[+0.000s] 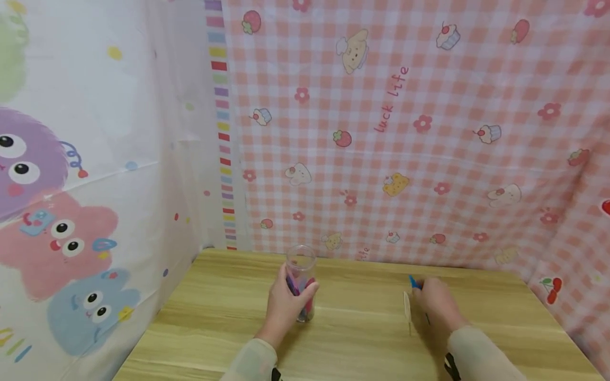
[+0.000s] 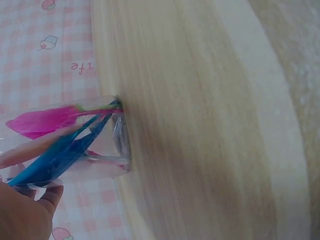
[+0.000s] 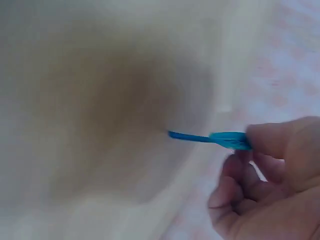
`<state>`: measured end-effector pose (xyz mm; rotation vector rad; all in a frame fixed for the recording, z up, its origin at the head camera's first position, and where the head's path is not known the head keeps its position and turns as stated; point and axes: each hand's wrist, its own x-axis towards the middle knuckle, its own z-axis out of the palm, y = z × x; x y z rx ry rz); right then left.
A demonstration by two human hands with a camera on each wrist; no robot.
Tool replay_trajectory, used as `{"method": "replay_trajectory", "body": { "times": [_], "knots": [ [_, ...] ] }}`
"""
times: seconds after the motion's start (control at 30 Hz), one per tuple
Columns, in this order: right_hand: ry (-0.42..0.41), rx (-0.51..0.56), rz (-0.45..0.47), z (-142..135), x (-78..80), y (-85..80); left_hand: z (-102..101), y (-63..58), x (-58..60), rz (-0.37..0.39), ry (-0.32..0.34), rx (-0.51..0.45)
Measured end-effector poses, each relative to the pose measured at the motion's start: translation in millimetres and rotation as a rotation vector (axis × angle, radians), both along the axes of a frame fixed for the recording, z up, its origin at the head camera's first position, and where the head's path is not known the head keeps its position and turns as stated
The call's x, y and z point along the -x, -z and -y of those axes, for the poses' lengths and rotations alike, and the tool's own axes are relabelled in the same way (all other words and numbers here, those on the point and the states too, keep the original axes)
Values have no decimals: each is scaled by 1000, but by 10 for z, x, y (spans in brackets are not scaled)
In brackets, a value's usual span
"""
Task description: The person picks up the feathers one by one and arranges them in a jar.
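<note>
My left hand (image 1: 283, 301) grips a tall clear plastic jar (image 1: 301, 259) that stands near the back of the table. Inside it are several colored feathers; a pink feather (image 2: 42, 122) and a blue feather (image 2: 62, 157) show through the wall in the left wrist view. Off to the right, my right hand (image 1: 438, 304) pinches a small blue feather (image 3: 230, 140) between thumb and fingers, its bare quill pointing away from the hand. A pale cream feather (image 1: 407, 307) shows just left of the right hand, over the tabletop.
The wood-grain table (image 1: 357, 344) reaches back to a pink checked cloth (image 1: 371, 159) hanging behind it. A white cloth with cartoon figures (image 1: 119, 211) hangs along the left side.
</note>
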<state>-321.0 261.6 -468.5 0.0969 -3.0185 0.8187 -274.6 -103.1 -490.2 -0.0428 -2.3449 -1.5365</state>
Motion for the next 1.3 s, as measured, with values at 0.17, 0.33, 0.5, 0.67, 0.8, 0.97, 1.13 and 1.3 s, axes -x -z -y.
{"method": "replay_trajectory", "body": {
  "times": [0.17, 0.33, 0.5, 0.67, 0.8, 0.97, 1.13, 1.3],
  "knots": [
    [8, 265, -202, 390, -54, -566, 16, -13, 6, 0, -14, -5],
    [-113, 578, -337, 1024, -297, -1135, 32, -21, 24, -4, -12, 2],
    [-317, 697, -459, 1530, -424, -1355, 24, -7, 27, -12, -21, -1],
    [-323, 634, -438, 1791, -418, -1301, -1, 17, 17, -3, -15, -14],
    [-299, 570, -346, 1849, -408, -1207, -15, 27, 12, 4, -7, -18],
    [-261, 552, -302, 1762, -360, -1124, -19, 27, 14, -6, -4, -11],
    [-235, 477, -296, 1487, -285, -1048, -16, 13, 11, -17, -10, 0],
    [-174, 318, -207, 1017, -153, -835, -13, 11, 6, 0, -11, 2]
  ]
}}
